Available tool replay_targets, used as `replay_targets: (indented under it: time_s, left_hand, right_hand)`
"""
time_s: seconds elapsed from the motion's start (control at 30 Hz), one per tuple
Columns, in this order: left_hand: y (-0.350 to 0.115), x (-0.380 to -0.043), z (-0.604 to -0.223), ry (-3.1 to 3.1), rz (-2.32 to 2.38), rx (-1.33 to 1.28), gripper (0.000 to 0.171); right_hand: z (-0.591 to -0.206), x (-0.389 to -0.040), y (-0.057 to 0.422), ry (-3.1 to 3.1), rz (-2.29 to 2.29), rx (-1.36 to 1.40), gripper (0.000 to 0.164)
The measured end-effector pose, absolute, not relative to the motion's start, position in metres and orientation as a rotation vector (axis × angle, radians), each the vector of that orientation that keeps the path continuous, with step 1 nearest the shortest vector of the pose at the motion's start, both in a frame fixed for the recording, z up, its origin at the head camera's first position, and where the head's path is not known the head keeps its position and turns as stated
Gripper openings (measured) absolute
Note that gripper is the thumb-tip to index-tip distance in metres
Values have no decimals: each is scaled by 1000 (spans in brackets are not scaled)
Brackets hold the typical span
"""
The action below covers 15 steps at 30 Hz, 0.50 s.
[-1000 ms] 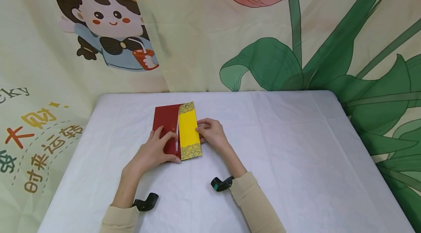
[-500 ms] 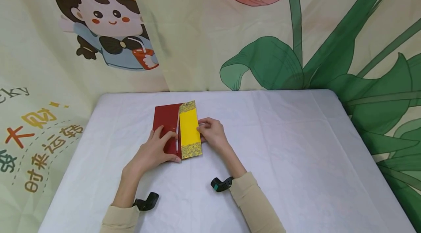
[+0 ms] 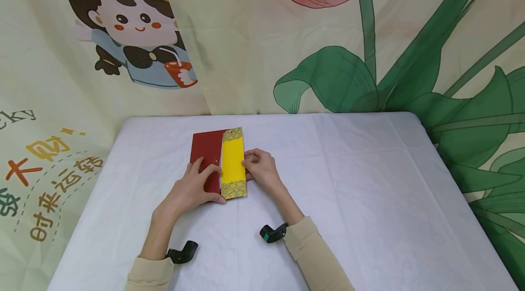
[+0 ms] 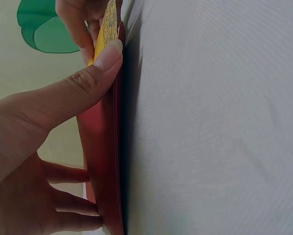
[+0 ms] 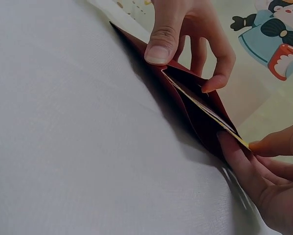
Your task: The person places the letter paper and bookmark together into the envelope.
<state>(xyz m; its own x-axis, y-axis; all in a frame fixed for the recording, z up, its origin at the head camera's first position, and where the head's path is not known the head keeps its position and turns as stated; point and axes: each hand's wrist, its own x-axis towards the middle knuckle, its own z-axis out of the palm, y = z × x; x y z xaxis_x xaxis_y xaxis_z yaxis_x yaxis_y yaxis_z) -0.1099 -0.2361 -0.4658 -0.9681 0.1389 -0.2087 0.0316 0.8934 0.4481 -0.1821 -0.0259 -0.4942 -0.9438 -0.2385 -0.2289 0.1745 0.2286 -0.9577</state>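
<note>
A dark red envelope (image 3: 205, 146) lies on the white-covered table, its mouth gaping on the right side, as the right wrist view shows. A yellow envelope-like piece (image 3: 233, 158) with patterned bands at both ends stands partly inside that mouth. My left hand (image 3: 192, 188) holds the red envelope, the thumb (image 4: 107, 56) at its lower corner by the mouth and the index fingertip at the mouth's upper lip. My right hand (image 3: 264, 170) pinches the yellow piece's outer edge, thumb on top and fingers beneath. How deep the yellow piece sits is hidden.
White cloth covers the table (image 3: 369, 190). Behind it hangs a printed curtain (image 3: 238, 54) with a cartoon figure and a tulip. Black wrist cameras (image 3: 183, 252) sit by both beige sleeves (image 3: 317, 254).
My right hand has shifted slightly left with the yellow piece, and the gap beside the red envelope's mouth edge has narrowed. My left hand has stayed in place.
</note>
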Motion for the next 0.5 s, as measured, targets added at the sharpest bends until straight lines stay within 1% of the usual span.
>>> replay_targets:
  time_s: [0.5]
  left_hand:
    - [-236,-110,-466,2843,649,146,67]
  right_hand:
    - [-498,-183,-31,2304,-1691,-70,26]
